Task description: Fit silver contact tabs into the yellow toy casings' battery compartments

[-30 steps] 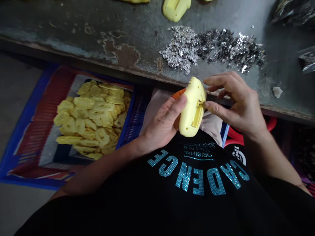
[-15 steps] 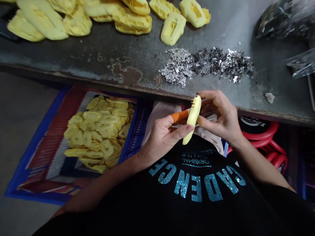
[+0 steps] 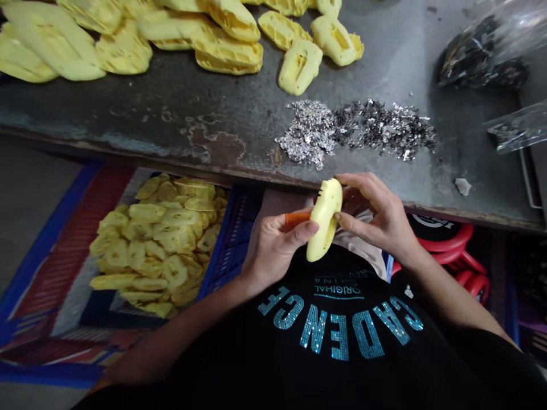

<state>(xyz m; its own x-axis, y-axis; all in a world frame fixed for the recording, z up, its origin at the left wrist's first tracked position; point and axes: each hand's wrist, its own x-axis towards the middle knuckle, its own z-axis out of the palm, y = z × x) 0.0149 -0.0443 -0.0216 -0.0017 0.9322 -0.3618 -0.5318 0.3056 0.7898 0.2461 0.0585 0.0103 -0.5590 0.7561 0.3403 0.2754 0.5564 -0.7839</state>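
A yellow plastic casing half [image 3: 323, 219] with a recess in its outer face is held up in front of my shirt, below the bench edge. My left hand [image 3: 276, 245] grips its left side, thumb on the near face; an orange cover is on one finger behind it. My right hand [image 3: 376, 213] closes around the right edge, its thumb tip at the recess and its other fingers beyond the casing. Any small part under that thumb is hidden. On the bench just beyond lie a pile of bright metal pieces [image 3: 308, 134] and a darker pile of small metal pieces [image 3: 384, 128].
Several yellow casings [image 3: 228, 48] lie along the back of the metal bench [image 3: 171, 114]. A blue crate [image 3: 217, 245] at lower left holds many more casings [image 3: 158, 245]. Plastic bags of dark parts [image 3: 478, 57] stand at the right. Red tubing [image 3: 448, 245] shows under the bench.
The casing was turned edge-on, then partly back, so its recess faces right. Both hands stay on it. The view has tipped up, showing more of the bench and its casings.
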